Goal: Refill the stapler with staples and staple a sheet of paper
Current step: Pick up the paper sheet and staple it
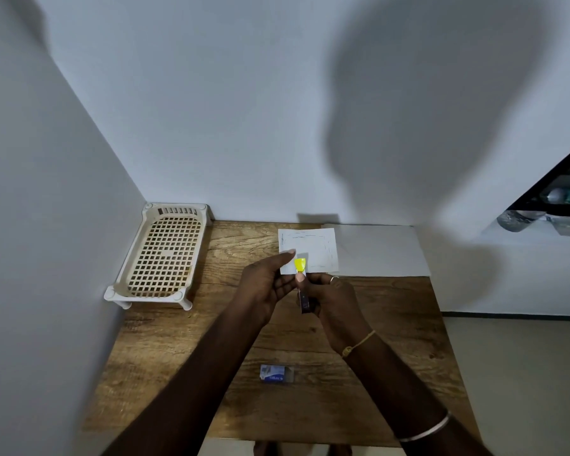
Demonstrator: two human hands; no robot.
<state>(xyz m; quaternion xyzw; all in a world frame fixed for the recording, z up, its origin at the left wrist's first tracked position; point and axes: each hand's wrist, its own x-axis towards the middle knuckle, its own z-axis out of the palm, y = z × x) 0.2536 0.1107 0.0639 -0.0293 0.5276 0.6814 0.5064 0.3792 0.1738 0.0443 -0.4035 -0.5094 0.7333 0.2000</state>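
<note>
Above the middle of the wooden table [165, 357] my right hand [334, 299] grips a small stapler [301, 281]; its yellow tip points away from me and its dark metal body runs down into my fist. My left hand [265, 284] is at the stapler's left side, fingers stretched toward the yellow tip. Whether it touches the stapler is unclear. A small white sheet of paper [313, 246] with faint marks lies behind the hands. A larger white sheet [382, 251] lies to its right. A small blue box of staples [276, 374] rests on the table near me.
A cream plastic perforated tray [162, 255] on short legs stands at the table's back left, against the wall corner. White walls close the back and left sides. A ledge with a bottle [520, 218] is at the right.
</note>
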